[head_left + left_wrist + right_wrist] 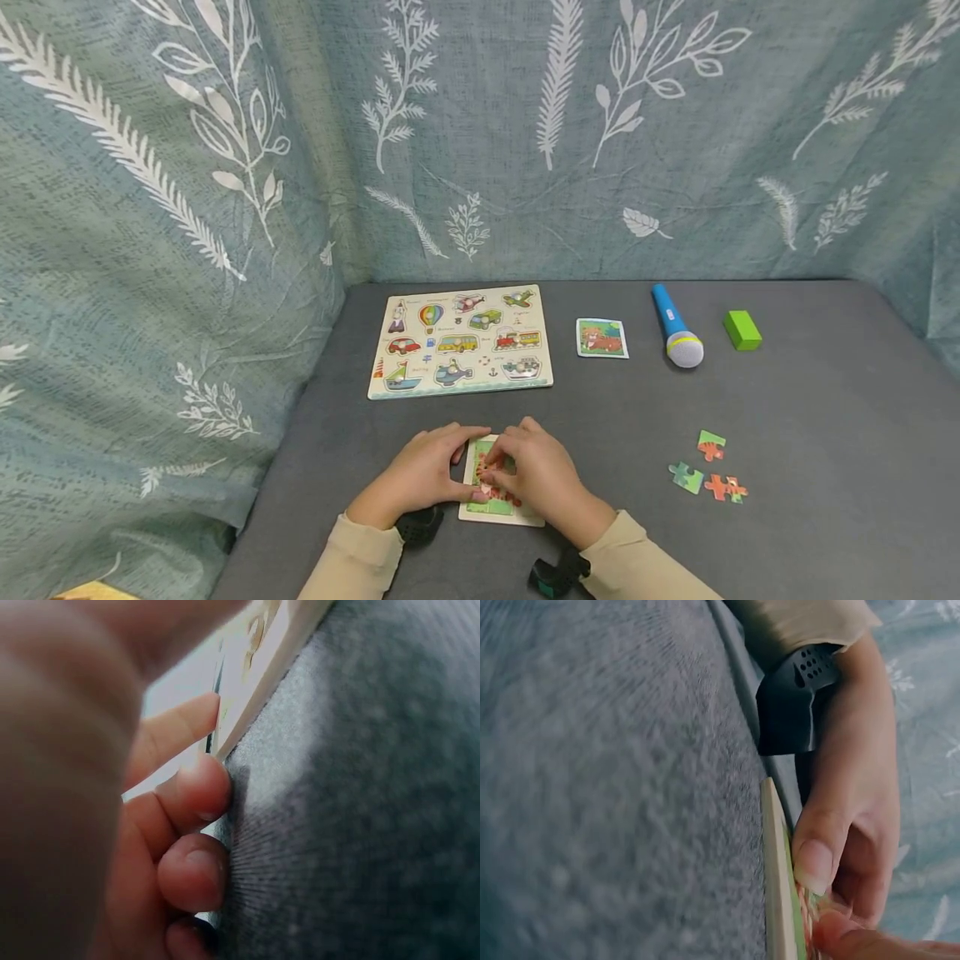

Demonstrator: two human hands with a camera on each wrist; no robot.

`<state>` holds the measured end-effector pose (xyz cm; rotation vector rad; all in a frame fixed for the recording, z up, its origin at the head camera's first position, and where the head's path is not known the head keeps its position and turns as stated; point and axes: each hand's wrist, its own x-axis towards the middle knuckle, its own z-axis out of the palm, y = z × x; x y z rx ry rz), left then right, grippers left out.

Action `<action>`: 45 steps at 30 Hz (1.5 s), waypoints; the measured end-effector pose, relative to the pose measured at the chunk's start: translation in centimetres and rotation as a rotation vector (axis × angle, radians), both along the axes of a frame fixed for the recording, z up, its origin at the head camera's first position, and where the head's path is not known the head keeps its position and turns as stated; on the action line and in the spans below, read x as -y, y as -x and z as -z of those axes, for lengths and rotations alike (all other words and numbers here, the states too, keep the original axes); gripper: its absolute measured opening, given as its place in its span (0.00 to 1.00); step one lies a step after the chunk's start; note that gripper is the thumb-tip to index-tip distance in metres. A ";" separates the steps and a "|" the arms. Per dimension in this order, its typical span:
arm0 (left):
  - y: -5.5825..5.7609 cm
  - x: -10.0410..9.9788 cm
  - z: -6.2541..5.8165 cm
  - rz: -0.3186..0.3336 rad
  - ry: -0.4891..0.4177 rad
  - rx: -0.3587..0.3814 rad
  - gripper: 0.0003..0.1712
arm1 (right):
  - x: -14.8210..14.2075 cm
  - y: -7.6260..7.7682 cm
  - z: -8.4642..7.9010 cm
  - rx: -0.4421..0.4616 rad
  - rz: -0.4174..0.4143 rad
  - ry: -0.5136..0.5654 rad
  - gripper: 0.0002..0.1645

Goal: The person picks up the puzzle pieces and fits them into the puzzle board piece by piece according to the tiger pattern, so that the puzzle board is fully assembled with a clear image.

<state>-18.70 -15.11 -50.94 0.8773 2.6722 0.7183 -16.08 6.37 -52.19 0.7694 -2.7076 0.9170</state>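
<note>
A small wooden jigsaw tray point(501, 518) with a green and orange picture lies on the table in front of me, partly hidden by both hands. My left hand point(427, 469) holds it from the left, thumb over the picture and fingers at the tray's edge. In the left wrist view those fingers point(196, 787) meet the pale tray edge point(259, 697). My right hand point(543, 471) reaches over the tray's right side, thumb and index finger pinching a jigsaw piece point(491, 461) low over the picture. Its fingertips come close to the left thumb point(814, 864) in the right wrist view.
Several loose jigsaw pieces point(686, 477) lie to the right. Farther back are a vehicle peg puzzle point(468, 392), a small picture card point(602, 338), a blue toy microphone point(667, 308) and a green block point(742, 330). A patterned curtain point(495, 125) hangs behind the table.
</note>
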 end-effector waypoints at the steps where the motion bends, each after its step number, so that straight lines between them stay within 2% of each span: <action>1: 0.0 0.0 0.0 -0.001 0.000 0.001 0.48 | 0.0 0.0 0.2 -0.039 -0.014 -0.022 0.11; 5: 0.0 0.2 0.0 -0.008 0.002 0.009 0.47 | 0.2 -0.3 0.3 -0.182 -0.090 -0.109 0.06; 8: 0.0 0.2 0.0 -0.014 0.001 0.005 0.47 | 0.6 -1.2 0.0 -0.311 -0.113 -0.247 0.03; 11: 0.0 0.1 0.0 -0.011 -0.004 -0.006 0.47 | 0.8 -2.5 -0.2 -0.420 -0.087 -0.419 0.08; 15: -0.1 0.0 0.0 -0.007 -0.013 -0.016 0.47 | 0.8 -3.5 -0.1 -0.434 -0.044 -0.535 0.17; 25: -0.2 -0.2 0.1 -0.003 -0.031 -0.019 0.47 | -0.5 -3.7 0.9 -0.409 -0.081 -0.462 0.21; 34: -0.2 -0.1 -0.2 0.012 -0.030 -0.008 0.46 | -0.5 -3.4 0.8 -0.421 -0.080 -0.457 0.21; 40: 0.0 0.6 -0.3 0.056 -0.046 0.019 0.36 | -0.8 -3.0 0.8 -0.321 -0.108 -0.415 0.20; 45: 0.2 0.7 -0.4 0.056 -0.055 0.037 0.35 | -1.2 -2.7 0.8 -0.264 -0.125 -0.356 0.18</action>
